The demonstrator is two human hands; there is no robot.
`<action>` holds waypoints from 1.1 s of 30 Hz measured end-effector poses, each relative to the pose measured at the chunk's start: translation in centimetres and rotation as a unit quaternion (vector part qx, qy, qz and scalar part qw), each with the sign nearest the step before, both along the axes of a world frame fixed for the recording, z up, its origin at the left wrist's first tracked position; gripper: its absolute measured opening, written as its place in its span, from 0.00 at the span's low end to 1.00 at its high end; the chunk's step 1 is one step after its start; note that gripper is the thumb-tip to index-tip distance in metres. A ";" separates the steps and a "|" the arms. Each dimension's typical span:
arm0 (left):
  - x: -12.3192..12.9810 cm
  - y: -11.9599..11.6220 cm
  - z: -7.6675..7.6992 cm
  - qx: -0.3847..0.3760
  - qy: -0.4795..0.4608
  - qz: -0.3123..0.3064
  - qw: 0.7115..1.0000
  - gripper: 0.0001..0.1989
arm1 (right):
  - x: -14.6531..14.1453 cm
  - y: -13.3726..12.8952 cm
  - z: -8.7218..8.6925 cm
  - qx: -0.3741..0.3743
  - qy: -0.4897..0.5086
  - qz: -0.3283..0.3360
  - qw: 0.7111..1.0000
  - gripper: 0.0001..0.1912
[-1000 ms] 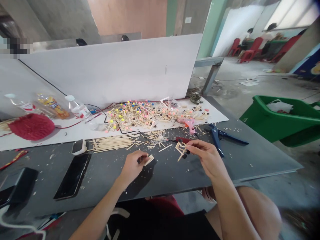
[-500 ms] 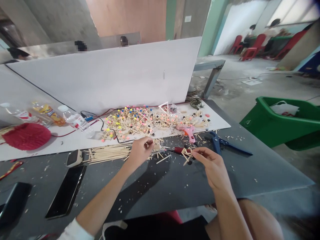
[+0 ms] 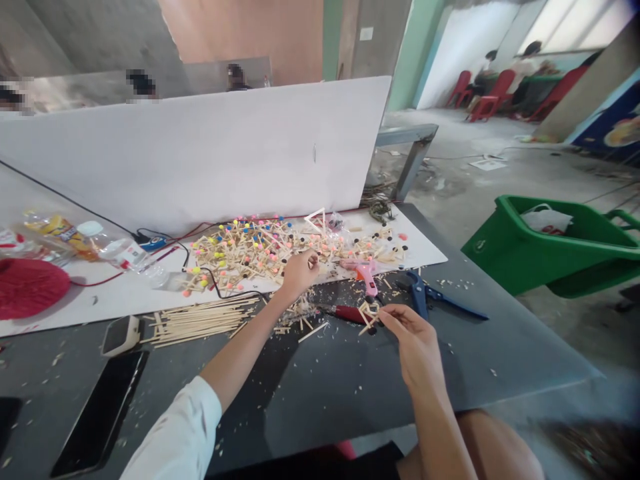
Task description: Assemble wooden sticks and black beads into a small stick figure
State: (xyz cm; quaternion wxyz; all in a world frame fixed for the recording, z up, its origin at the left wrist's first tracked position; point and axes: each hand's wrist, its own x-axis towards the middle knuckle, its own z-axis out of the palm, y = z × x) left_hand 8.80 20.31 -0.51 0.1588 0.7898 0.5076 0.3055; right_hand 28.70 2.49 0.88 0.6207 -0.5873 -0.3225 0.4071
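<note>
My right hand (image 3: 416,343) pinches a small wooden stick frame (image 3: 369,316) with black round tips, holding it just above the grey table. My left hand (image 3: 300,273) reaches over the front of the stick pile, its fingers curled together; whatever they hold is too small to make out. Beyond it lies a heap of short wooden sticks with coloured balls (image 3: 240,250). A pink glue gun (image 3: 367,275) rests to its right. A red-handled tool (image 3: 347,313) lies partly behind the frame. Long bare sticks (image 3: 200,321) are bundled left of my left forearm.
Blue-handled cutters (image 3: 420,293) lie right of the glue gun. On the left are a phone (image 3: 100,413), a small pale device (image 3: 120,335), plastic bottles (image 3: 125,253) and red yarn (image 3: 33,287). A white board (image 3: 250,153) stands behind; a green bin (image 3: 520,260) is at right.
My left hand has moved forward and right, from beside the loose sticks to the heap's front edge near the glue gun. My right hand still holds the frame. The view has turned slightly right.
</note>
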 end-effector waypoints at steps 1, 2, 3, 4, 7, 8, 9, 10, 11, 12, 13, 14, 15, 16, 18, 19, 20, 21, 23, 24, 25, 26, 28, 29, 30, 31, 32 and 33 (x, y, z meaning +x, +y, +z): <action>0.2 0.2 -0.1 -0.002 0.005 0.001 1.000 0.06 | 0.0 0.0 0.0 -0.001 -0.005 0.001 1.000 0.12; 0.5 0.3 -0.1 -0.004 0.011 0.000 1.000 0.06 | 0.0 0.1 0.1 -0.003 -0.011 0.001 1.000 0.11; 0.7 0.4 -0.1 -0.008 0.016 -0.003 1.000 0.06 | -0.1 0.1 0.1 -0.006 -0.017 0.000 1.000 0.11; 0.9 0.5 -0.1 -0.012 0.022 -0.006 1.000 0.06 | -0.1 0.1 0.1 -0.008 -0.021 0.000 1.000 0.11; 1.3 0.6 -0.1 -0.020 0.037 -0.014 0.999 0.06 | -0.2 0.3 0.1 -0.006 -0.024 -0.008 1.000 0.10; 1.3 0.6 -0.1 -0.021 0.039 -0.015 0.999 0.06 | -0.2 0.4 0.0 -0.003 -0.024 -0.011 1.000 0.10; 1.2 0.7 -0.1 -0.021 0.041 -0.015 0.999 0.06 | -0.3 0.4 0.0 0.000 -0.024 -0.015 1.000 0.10; 1.1 0.7 -0.1 -0.021 0.042 -0.017 0.999 0.06 | -0.3 0.5 0.0 0.004 -0.023 -0.017 1.000 0.10; 0.9 0.7 -0.1 -0.021 0.043 -0.019 0.999 0.06 | -0.4 0.7 -0.1 0.007 -0.021 -0.018 1.000 0.09; 0.7 0.7 -0.1 -0.022 0.044 -0.021 0.999 0.06 | -0.5 0.7 -0.1 0.011 -0.017 -0.019 1.000 0.10; 0.5 0.7 -0.1 -0.022 0.045 -0.022 0.999 0.06 | -0.7 0.8 -0.1 0.013 -0.013 -0.019 1.000 0.10; 0.3 0.6 -0.1 -0.023 0.046 -0.022 0.998 0.06 | -0.8 0.9 -0.1 0.015 -0.008 -0.018 1.000 0.10; 0.1 0.6 -0.1 -0.024 0.046 -0.022 0.998 0.06 | -1.0 0.9 -0.2 0.016 -0.004 -0.016 1.000 0.10; -0.1 0.5 -0.1 -0.024 0.046 -0.019 0.998 0.06 | -1.2 0.9 -0.2 0.016 0.000 -0.013 1.000 0.10; -0.5 0.2 -0.1 -0.024 0.044 -0.012 0.999 0.07 | -1.5 0.9 -0.2 0.016 0.003 -0.004 1.000 0.10; -0.6 0.0 -0.1 -0.024 0.042 -0.009 0.999 0.06 | -1.7 0.9 -0.2 0.016 0.004 0.001 1.000 0.10; -0.8 -0.2 0.0 -0.023 0.040 -0.007 0.999 0.07 | -1.8 0.9 -0.3 0.017 0.004 0.006 1.000 0.10; -0.9 -0.4 0.0 -0.021 0.036 -0.006 0.999 0.07 | -1.9 0.9 -0.4 0.016 0.002 0.007 1.000 0.10; -1.1 -0.7 0.1 -0.016 0.027 -0.001 0.999 0.09 | -2.1 1.0 -0.6 0.015 -0.004 -0.001 1.000 0.11; -1.1 -0.8 0.1 -0.014 0.023 0.004 1.000 0.10 | -2.1 1.1 -0.8 0.014 -0.007 -0.005 1.000 0.12; -0.9 -0.8 0.1 -0.012 0.020 0.010 1.000 0.10 | -2.2 1.3 -1.0 0.015 -0.009 -0.007 1.000 0.13; -0.7 -0.8 0.0 -0.011 0.017 0.018 1.000 0.09 | -2.3 1.4 -1.2 0.016 -0.010 -0.008 1.000 0.14; 0.0 -0.7 -0.2 -0.011 0.012 0.026 1.000 0.06 | -2.5 1.5 -1.5 0.019 -0.008 0.000 1.000 0.14; 0.4 -0.7 -0.3 -0.012 0.009 0.026 1.000 0.05 | -2.6 1.5 -1.5 0.020 -0.009 0.004 1.000 0.15; 0.7 -0.8 -0.3 -0.011 0.005 0.025 1.000 0.05 | -2.7 1.4 -1.6 0.021 -0.010 0.005 1.000 0.15; 0.9 -1.1 -0.2 -0.009 0.000 0.024 1.000 0.06 | -2.7 1.3 -1.5 0.022 -0.010 0.004 1.000 0.15; 0.9 -1.4 0.0 -0.006 -0.006 0.023 1.000 0.07 | -2.7 1.1 -1.5 0.022 -0.008 0.002 1.000 0.15; 0.7 -1.9 0.4 0.000 -0.014 0.025 1.000 0.07 | -2.6 0.9 -1.4 0.021 -0.005 0.000 1.000 0.15</action>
